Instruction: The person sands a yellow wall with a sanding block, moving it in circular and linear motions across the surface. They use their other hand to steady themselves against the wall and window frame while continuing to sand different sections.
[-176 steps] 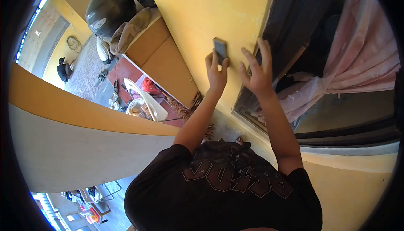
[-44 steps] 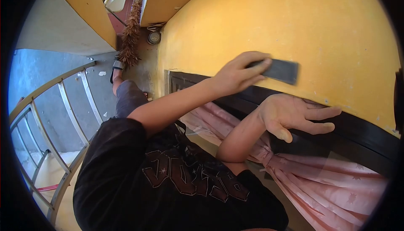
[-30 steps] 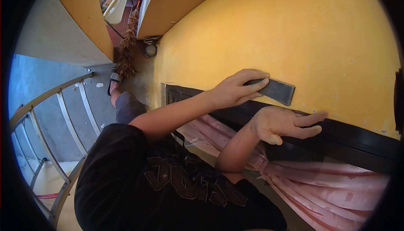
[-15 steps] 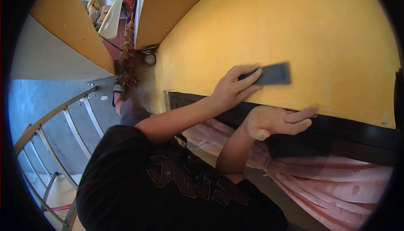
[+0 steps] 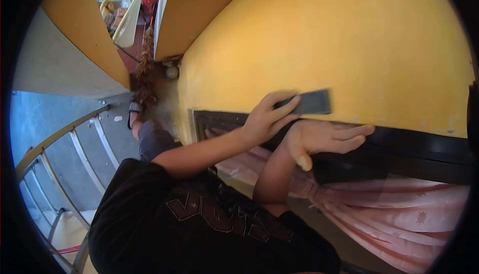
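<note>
My left hand is closed around one end of a dark grey, flat sanding block. The block lies against the yellow wall, just above the dark window frame, and its edges are a little blurred. Below it and to the right, my right hand is empty. Its fingers stretch to the right along the top of the frame, and the thumb hangs apart from them. Pale scuffs show on the wall's lower part.
Pink curtains hang under the frame. A metal railing curves at the left. A brown feather duster stands near my foot, with a white chair and a basket beyond it.
My left hand and the block have moved down and left across the wall, closer to the window frame. My right hand's fingers have straightened and its thumb has dropped. The view has shifted slightly.
</note>
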